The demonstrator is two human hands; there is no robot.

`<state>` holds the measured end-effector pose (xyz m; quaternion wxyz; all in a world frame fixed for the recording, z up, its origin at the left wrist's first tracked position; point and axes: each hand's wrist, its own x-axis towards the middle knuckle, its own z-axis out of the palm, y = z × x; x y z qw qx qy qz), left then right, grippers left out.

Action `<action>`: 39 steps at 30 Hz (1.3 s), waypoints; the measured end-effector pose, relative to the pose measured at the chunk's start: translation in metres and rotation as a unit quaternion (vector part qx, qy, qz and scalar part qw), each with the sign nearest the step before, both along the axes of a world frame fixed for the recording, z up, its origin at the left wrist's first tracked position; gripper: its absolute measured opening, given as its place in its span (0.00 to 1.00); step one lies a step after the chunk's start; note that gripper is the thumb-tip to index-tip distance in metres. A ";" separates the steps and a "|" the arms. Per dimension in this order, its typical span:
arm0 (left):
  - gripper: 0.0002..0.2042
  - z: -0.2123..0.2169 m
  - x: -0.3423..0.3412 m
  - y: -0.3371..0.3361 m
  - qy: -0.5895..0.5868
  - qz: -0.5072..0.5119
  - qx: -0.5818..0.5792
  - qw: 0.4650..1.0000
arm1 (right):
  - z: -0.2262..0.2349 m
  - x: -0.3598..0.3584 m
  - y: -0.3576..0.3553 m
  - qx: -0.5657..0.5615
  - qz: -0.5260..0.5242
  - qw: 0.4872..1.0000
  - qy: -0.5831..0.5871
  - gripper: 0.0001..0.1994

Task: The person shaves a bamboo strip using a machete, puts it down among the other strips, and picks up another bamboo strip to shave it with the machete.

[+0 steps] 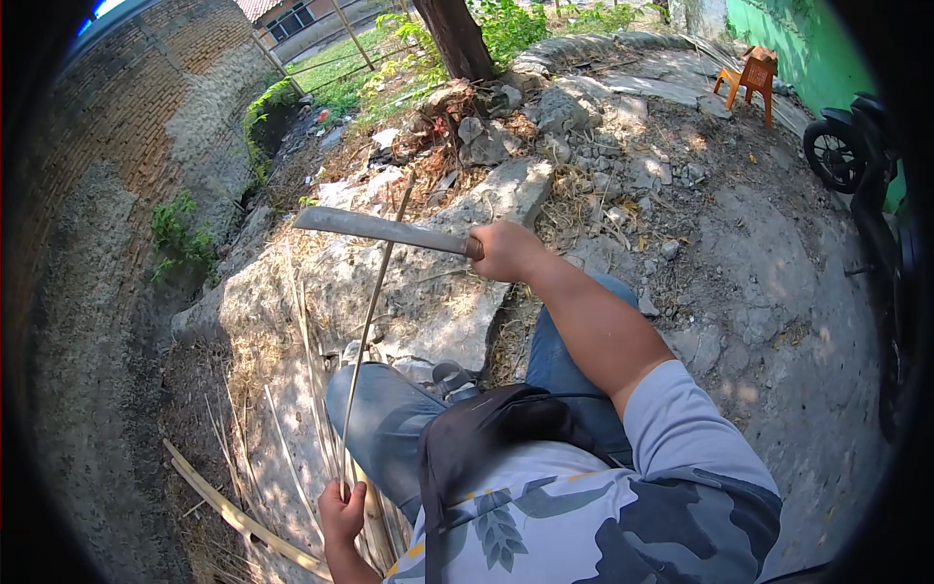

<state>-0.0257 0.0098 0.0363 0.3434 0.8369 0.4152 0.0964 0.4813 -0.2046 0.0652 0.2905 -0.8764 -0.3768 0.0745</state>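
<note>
In front of me, my right hand (506,251) is closed around the short handle of a machete (365,227), its long grey blade pointing left. The blade crosses a long thin wooden or bamboo stick (371,311) near its upper part and looks to touch it. My left hand (341,508), low beside my left knee, grips the stick's lower end, and the stick slants up and away from me. Several pale thin strips (306,389) lie on the ground near that hand. A thicker split bamboo piece (238,516) rests to their left.
Broken concrete slabs (467,316) and rubble (608,180) lie ahead. At the left stands a brick wall (126,165); a tree trunk (455,39) rises at the back. An orange stool (754,78) and a black motorbike (876,170) are at the right. A black bag (496,428) covers my lap.
</note>
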 end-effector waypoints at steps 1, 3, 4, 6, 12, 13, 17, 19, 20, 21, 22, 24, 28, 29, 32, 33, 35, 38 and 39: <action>0.21 -0.002 0.004 -0.002 -0.025 -0.008 -0.027 0.999 | 0.000 -0.007 0.004 0.007 0.026 0.999 -0.017 0.10; 0.20 -0.002 0.011 -0.007 -0.040 -0.022 -0.031 0.998 | 0.000 -0.021 0.009 -0.011 0.072 0.996 -0.050 0.10; 0.19 0.001 0.021 -0.010 -0.055 -0.037 -0.033 0.997 | 0.001 -0.027 0.011 -0.027 0.116 0.989 -0.084 0.09; 0.19 0.009 0.035 -0.015 -0.051 -0.029 -0.047 0.997 | -0.003 -0.037 0.015 -0.019 0.189 0.973 -0.130 0.09; 0.18 0.011 0.022 -0.012 -0.021 -0.016 -0.043 0.999 | -0.001 -0.033 0.023 -0.036 0.255 0.945 -0.201 0.10; 0.19 0.007 0.013 -0.008 -0.030 -0.015 -0.038 0.999 | -0.001 -0.023 0.018 -0.035 0.192 0.966 -0.172 0.10; 0.22 0.013 0.002 -0.009 -0.024 -0.021 0.004 0.999 | -0.011 0.018 0.001 0.045 -0.038 0.998 -0.034 0.11; 0.23 0.017 0.006 -0.011 -0.034 -0.022 0.002 0.999 | -0.015 0.024 -0.005 0.048 -0.037 0.998 -0.021 0.11; 0.23 0.017 0.010 -0.009 -0.018 -0.013 -0.003 1.000 | -0.015 0.025 -0.006 0.051 -0.034 0.998 -0.007 0.12; 0.23 0.015 0.012 -0.007 -0.003 -0.005 -0.009 1.000 | -0.016 0.022 -0.006 0.051 -0.034 0.998 -0.009 0.12; 0.23 0.011 0.010 -0.006 -0.004 -0.005 -0.008 1.000 | -0.016 0.014 -0.002 0.052 -0.027 0.998 -0.016 0.11; 0.23 0.002 0.006 -0.004 -0.032 -0.007 -0.017 0.999 | -0.012 0.001 0.005 0.053 -0.021 0.998 -0.025 0.11; 0.21 0.001 0.021 -0.009 -0.062 -0.012 -0.049 0.997 | -0.004 -0.023 0.015 0.001 0.083 0.995 -0.056 0.10; 0.20 0.002 0.025 -0.010 -0.066 -0.014 -0.052 0.996 | -0.006 -0.028 0.018 -0.004 0.134 0.987 -0.083 0.10; 0.19 0.002 0.030 -0.011 -0.061 -0.020 -0.043 0.997 | -0.012 -0.041 0.023 0.030 0.214 0.962 -0.169 0.08; 0.19 0.002 0.030 -0.011 -0.047 -0.024 -0.040 0.998 | -0.013 -0.043 0.027 0.023 0.241 0.951 -0.191 0.08; 0.19 0.005 0.030 -0.013 -0.038 -0.031 -0.034 0.998 | -0.009 -0.043 0.027 0.013 0.275 0.937 -0.215 0.08; 0.20 0.021 0.033 -0.021 -0.058 -0.041 -0.027 0.997 | -0.004 -0.025 0.015 0.008 0.210 0.957 -0.200 0.08; 0.20 0.018 0.026 -0.018 -0.058 -0.040 -0.028 0.997 | -0.008 -0.015 0.013 -0.009 0.163 0.971 -0.174 0.10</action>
